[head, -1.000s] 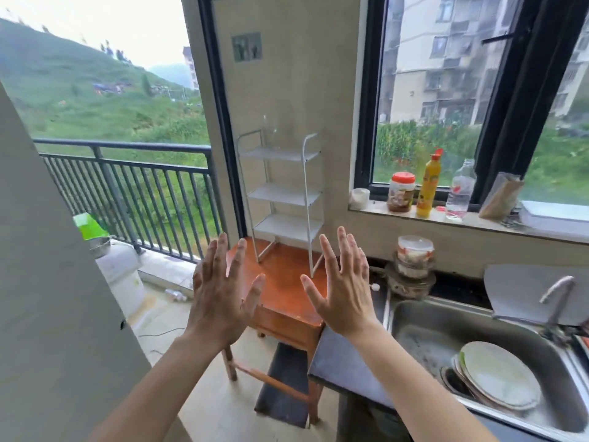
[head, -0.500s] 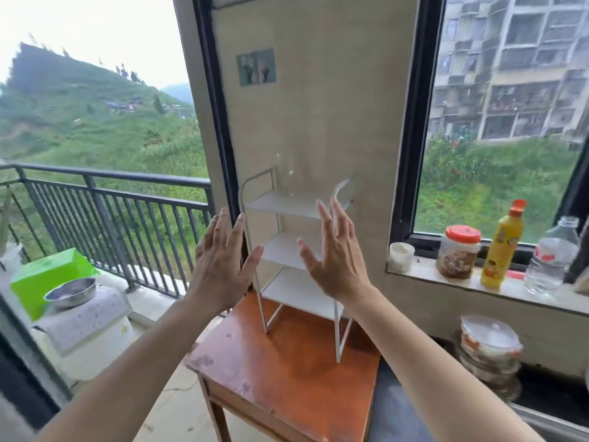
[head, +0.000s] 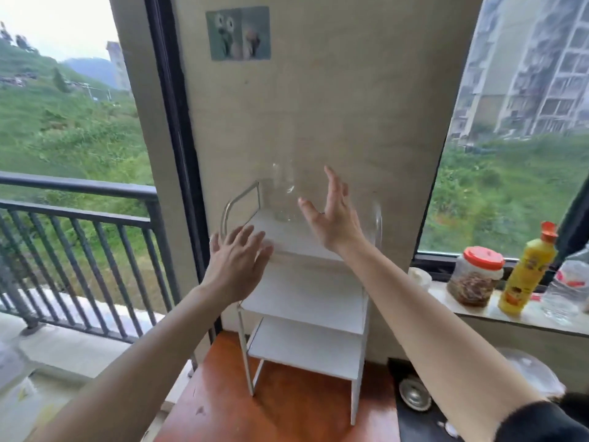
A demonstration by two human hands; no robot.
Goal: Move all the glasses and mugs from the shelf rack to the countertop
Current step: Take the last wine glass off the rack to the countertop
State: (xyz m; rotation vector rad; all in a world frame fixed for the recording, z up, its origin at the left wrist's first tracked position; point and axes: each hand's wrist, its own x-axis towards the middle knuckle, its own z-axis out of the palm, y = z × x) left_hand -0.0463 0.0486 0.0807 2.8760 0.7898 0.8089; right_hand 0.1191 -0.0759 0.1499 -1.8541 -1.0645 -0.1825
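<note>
a: the glass (head: 284,193)?
b: clear, tall, hard to see against the wall, upright at the back edge of the shelf rack's (head: 306,301) top shelf.
a: and the hands?
b: both open and empty. right hand (head: 334,215) is just beside the glass; left hand (head: 237,261) hovers at the shelf's front left corner.
a: room?
b: the lower shelves are bare.

beige wall (head: 318,106) w/ sticker (head: 238,33) | windows both sides | balcony railing (head: 76,205) | wood table (head: 287,409) | daylight

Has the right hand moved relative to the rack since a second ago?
Yes. The right hand went from below the rack up to its top shelf, beside the clear glass.
</note>
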